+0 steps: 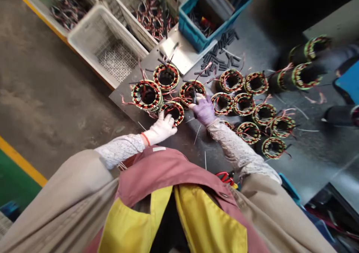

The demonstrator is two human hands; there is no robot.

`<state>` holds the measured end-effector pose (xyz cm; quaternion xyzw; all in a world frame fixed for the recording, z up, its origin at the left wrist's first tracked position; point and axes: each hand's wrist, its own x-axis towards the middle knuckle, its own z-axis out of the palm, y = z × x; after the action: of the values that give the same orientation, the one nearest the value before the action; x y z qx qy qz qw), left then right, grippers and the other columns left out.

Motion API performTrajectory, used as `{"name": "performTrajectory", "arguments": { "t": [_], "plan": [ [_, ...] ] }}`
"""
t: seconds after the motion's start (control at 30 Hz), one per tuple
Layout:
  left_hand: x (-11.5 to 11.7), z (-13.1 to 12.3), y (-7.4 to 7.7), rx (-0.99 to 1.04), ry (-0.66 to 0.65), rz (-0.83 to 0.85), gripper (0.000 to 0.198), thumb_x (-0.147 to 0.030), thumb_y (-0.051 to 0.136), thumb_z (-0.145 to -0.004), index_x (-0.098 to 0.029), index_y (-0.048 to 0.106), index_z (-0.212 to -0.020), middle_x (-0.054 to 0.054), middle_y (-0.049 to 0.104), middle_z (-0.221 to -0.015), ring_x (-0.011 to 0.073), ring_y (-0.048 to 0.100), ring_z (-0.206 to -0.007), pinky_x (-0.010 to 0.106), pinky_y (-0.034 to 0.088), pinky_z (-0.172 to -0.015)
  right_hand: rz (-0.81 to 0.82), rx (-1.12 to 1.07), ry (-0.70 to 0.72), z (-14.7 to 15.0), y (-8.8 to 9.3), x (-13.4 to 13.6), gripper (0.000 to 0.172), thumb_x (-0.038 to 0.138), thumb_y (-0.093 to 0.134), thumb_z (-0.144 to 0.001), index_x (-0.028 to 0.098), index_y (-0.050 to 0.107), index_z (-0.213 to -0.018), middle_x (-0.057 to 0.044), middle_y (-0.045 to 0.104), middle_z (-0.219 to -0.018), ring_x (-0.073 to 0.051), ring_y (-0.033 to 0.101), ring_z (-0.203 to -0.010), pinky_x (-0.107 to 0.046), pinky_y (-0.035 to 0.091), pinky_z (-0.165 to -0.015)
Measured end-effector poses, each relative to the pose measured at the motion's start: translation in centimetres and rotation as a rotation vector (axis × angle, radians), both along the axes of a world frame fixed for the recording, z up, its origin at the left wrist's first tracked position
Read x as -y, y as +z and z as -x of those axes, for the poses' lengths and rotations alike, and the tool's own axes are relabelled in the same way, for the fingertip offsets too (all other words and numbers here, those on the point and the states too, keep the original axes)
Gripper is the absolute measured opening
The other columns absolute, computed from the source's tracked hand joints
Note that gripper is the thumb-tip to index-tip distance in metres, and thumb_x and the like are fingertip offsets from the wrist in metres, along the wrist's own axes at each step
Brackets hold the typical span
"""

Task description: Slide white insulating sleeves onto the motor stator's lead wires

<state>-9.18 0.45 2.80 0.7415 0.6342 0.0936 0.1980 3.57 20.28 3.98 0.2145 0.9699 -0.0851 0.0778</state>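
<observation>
Well, going left to right, we first meet a white perforated plastic crate (92,64) beside a dark metal worktable (126,96). Next we find the white-gloved left hand (160,127), fingers spread and resting on the rim of a wound motor stator (179,113). That stator lies with its bore facing up, its long axis upright, and this hand is the nearer one. Just right of it, the purple-gloved right hand (203,110) is at a second stator (183,92), its fingertips (199,96) at the rim beside something small and dark (194,96). Whether they grip it, we cannot tell. Further right, more upright stators (235,104) stand in loose rows near a heap of black sleeves (221,55).
</observation>
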Motion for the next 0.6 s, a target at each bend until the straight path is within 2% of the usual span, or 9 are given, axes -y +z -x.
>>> {"name": "performTrajectory", "arguments": {
  "t": [0.1,0.17,0.27,0.33,0.37,0.43,0.5,0.6],
  "plan": [
    [-1.6,0.7,1.6,-0.077,-0.098,0.043,0.023,-0.012,0.053,-0.092,-0.017,0.074,-0.097,0.015,0.068,-0.099,0.0280,0.066,-0.093,0.064,0.036,-0.104,0.076,0.132,0.088,2.0,1.2,-1.6,0.019,0.015,0.060,-0.085,0.017,0.072,-0.100,-0.015,0.067,-0.113,-0.028,0.060,-0.108,-0.044,0.047,-0.093],
    [-1.8,1.0,3.5,-0.110,-0.114,0.077,0.026,-0.013,0.052,-0.092,-0.020,0.074,-0.101,0.011,0.066,-0.096,0.0247,0.064,-0.088,0.056,0.040,-0.099,0.140,0.118,0.097,2.5,2.2,-2.2,0.015,0.013,0.064,-0.077,0.016,0.069,-0.090,-0.012,0.068,-0.096,-0.025,0.063,-0.090,-0.040,0.048,-0.083],
    [-0.3,0.6,6.1,-0.027,-0.125,0.027,0.033,-0.013,0.052,-0.090,-0.028,0.072,-0.112,0.009,0.065,-0.099,0.0248,0.062,-0.091,0.046,0.044,-0.089,0.306,-0.192,-0.029,0.6,3.8,-1.8,0.007,0.019,0.065,-0.074,0.018,0.059,-0.078,-0.003,0.062,-0.075,-0.017,0.058,-0.071,-0.031,0.047,-0.071],
    [1.2,-0.5,6.8,0.019,-0.195,-0.073,0.029,-0.019,0.050,-0.094,-0.029,0.073,-0.107,0.010,0.065,-0.100,0.0258,0.061,-0.090,0.047,0.043,-0.088,0.402,-0.450,-0.154,-2.5,4.8,0.0,0.016,0.031,0.062,-0.080,0.020,0.050,-0.076,0.001,0.057,-0.071,-0.013,0.053,-0.064,-0.026,0.045,-0.063],
    [1.9,-1.1,6.6,0.019,-0.248,-0.115,0.028,-0.022,0.047,-0.096,-0.029,0.074,-0.103,0.010,0.065,-0.100,0.0258,0.060,-0.088,0.050,0.042,-0.090,0.432,-0.563,-0.218,-4.5,5.3,1.5,0.021,0.035,0.061,-0.082,0.021,0.048,-0.076,0.002,0.056,-0.070,-0.012,0.052,-0.062,-0.025,0.045,-0.060],
    [2.6,-2.7,5.3,0.002,-0.342,-0.123,0.028,-0.025,0.047,-0.098,-0.026,0.074,-0.097,0.011,0.066,-0.097,0.0255,0.061,-0.086,0.053,0.040,-0.093,0.447,-0.720,-0.295,-8.7,5.7,5.3,0.023,0.036,0.063,-0.082,0.022,0.047,-0.073,0.004,0.053,-0.063,-0.011,0.049,-0.055,-0.024,0.044,-0.055],
    [2.2,-4.3,3.1,-0.003,-0.401,-0.057,0.023,-0.025,0.052,-0.096,-0.024,0.075,-0.097,0.012,0.066,-0.093,0.0252,0.061,-0.084,0.052,0.041,-0.091,0.368,-0.663,-0.329,-12.8,5.2,9.5,0.018,0.028,0.063,-0.084,0.022,0.051,-0.071,0.004,0.054,-0.060,-0.011,0.049,-0.051,-0.023,0.042,-0.052],
    [0.4,-6.9,-0.4,0.011,-0.447,0.003,0.019,-0.022,0.057,-0.092,-0.020,0.076,-0.090,0.014,0.069,-0.093,0.0259,0.064,-0.086,0.049,0.044,-0.090,0.216,-0.489,-0.312,-17.4,2.5,14.4,0.016,0.022,0.057,-0.085,0.023,0.060,-0.069,0.000,0.057,-0.058,-0.015,0.053,-0.053,-0.027,0.044,-0.055]
  ]
}}
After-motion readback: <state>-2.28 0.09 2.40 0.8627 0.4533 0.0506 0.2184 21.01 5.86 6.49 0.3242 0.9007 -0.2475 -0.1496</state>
